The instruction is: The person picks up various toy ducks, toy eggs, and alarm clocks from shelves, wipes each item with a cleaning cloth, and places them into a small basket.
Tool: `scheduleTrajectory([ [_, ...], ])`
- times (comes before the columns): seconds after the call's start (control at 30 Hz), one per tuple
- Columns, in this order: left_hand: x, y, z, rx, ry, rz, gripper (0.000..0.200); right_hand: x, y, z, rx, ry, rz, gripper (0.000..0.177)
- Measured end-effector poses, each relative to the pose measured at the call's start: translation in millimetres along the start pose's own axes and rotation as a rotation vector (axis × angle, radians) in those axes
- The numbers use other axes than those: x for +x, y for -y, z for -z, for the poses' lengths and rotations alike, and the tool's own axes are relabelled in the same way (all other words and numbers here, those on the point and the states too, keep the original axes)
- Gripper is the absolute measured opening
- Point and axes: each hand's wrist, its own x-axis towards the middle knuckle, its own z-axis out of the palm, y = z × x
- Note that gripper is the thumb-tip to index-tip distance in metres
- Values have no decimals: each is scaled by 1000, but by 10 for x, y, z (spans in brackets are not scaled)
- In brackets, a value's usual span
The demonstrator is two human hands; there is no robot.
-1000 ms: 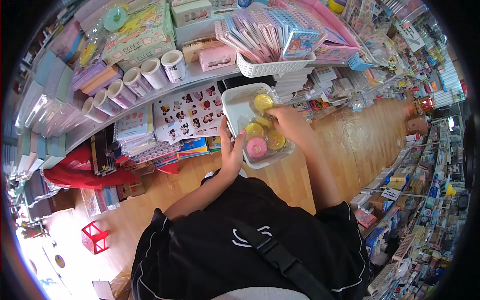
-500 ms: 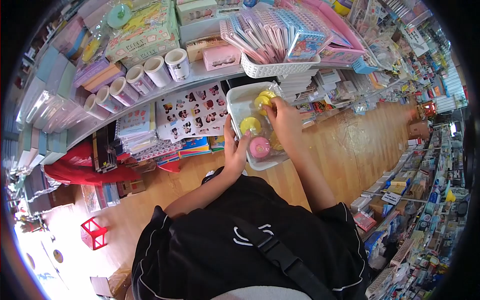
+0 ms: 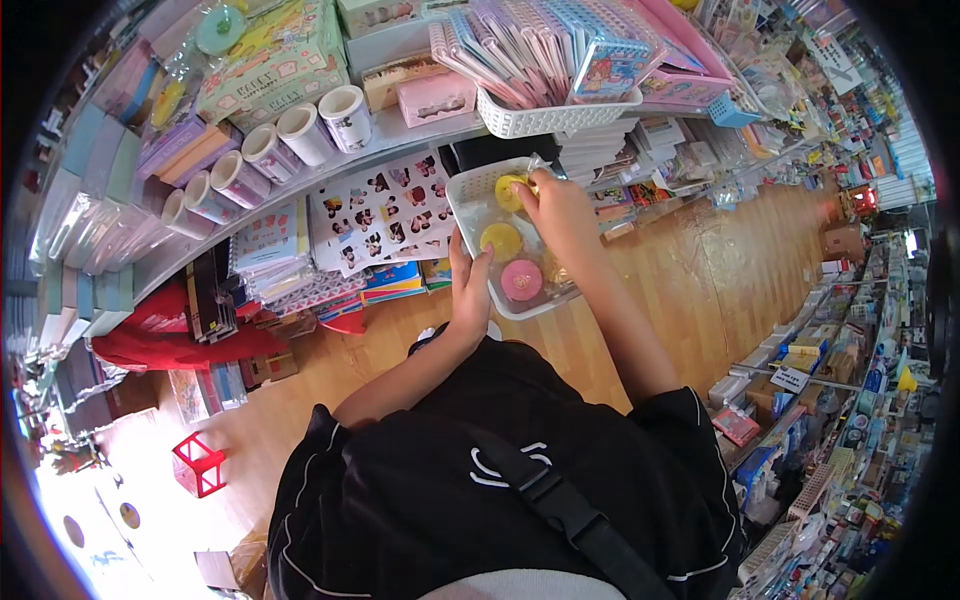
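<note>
A white plastic basket (image 3: 464,213) is in front of me, just below the shelf edge. My left hand (image 3: 472,292) grips its left side, with the thumb over the rim near a yellow round item (image 3: 502,240). Inside lies a pink round item (image 3: 521,280) in clear wrapping. At the far end of the basket, my right hand (image 3: 560,218) pinches another wrapped yellow round item (image 3: 510,192) between thumb and fingers. My right hand and wrist partly cover the basket's right side, where more yellow shows. What these round items are I cannot make out.
On the shelf stand several white cups (image 3: 304,134), a green box (image 3: 278,75) and a white basket of spiral notebooks (image 3: 560,118). Sticker sheets (image 3: 385,215) lie on the level below. A red stool (image 3: 199,466) stands on the floor at left. Crowded shelves (image 3: 815,440) line the right.
My right hand has moved slightly toward the basket's far end, still pinching the yellow item. My left hand stays on the basket's side. The whole view has shifted a little.
</note>
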Motion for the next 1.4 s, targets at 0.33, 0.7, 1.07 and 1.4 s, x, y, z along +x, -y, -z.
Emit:
scheduleTrajectory([
  [0.33,14,-278,-52,-103,-3,161,58,-197,-89,963,30,488,175,27],
  [0.7,-22,-290,-60,-45,-8,85,58,-338,-44,692,-377,391,303,43],
  [1.07,-109,-167,4,145,48,-12,60,-136,16,790,-303,300,288,31],
  [1.4,-160,-128,29,142,136,-50,59,91,210,154,60,456,296,51],
])
